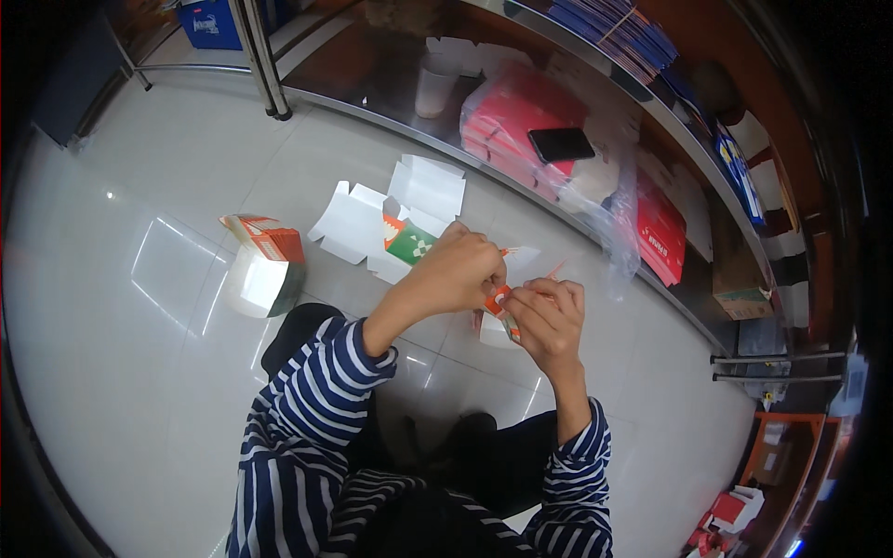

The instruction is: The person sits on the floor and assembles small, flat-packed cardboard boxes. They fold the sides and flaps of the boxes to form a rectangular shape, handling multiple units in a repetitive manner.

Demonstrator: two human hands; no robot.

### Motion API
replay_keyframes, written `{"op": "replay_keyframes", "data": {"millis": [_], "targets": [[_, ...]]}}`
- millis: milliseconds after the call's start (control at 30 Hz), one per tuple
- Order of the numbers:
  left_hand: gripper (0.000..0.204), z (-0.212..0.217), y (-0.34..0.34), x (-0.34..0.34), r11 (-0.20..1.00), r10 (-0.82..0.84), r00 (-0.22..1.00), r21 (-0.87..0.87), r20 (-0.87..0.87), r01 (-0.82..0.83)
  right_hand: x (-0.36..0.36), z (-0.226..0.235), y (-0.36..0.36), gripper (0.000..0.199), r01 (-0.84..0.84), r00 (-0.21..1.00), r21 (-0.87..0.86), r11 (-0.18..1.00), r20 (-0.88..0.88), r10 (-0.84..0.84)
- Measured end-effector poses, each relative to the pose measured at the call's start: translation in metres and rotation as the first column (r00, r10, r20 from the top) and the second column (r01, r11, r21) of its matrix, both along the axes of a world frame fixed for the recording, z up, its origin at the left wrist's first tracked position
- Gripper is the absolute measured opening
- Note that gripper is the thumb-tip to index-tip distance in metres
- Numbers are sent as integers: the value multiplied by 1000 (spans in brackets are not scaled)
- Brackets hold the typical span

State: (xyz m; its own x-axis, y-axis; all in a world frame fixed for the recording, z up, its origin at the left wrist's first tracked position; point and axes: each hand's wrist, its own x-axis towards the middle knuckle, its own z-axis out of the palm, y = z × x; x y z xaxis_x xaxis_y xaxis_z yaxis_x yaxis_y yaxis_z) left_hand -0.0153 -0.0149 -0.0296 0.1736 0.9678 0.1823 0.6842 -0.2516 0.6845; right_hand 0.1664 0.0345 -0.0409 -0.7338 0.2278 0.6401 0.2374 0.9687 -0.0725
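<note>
My left hand (462,265) and my right hand (549,321) are close together over the floor. Between them is a small printed carton (499,299) in orange, white and green, and the fingers of both hands pinch its upper edge. A white panel of it shows below my fingers; much of the rest is hidden behind the hands. Just beyond my left hand, unfolded card cartons (346,226) lie on the tiles, white sides up, one with a green and orange printed panel (406,242). To the left stands a stack of nested orange and white cartons (265,270).
A metal shelf unit (391,130) runs along the far side. On its low shelf are red packs in clear plastic (521,112), a black phone (561,144) and a white cup (435,86). A shelf leg (265,65) meets the floor at the far left.
</note>
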Motion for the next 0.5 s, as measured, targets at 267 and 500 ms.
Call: {"op": "replay_keyframes", "data": {"millis": [267, 500], "targets": [[6, -6, 3, 1, 998, -11, 997, 60, -72, 16, -5, -5, 1, 17, -5, 999, -1, 1000, 37, 5], [4, -12, 6, 4, 998, -9, 998, 58, -63, 12, -4, -8, -1, 23, 10, 999, 28, 1000, 38, -11]]}}
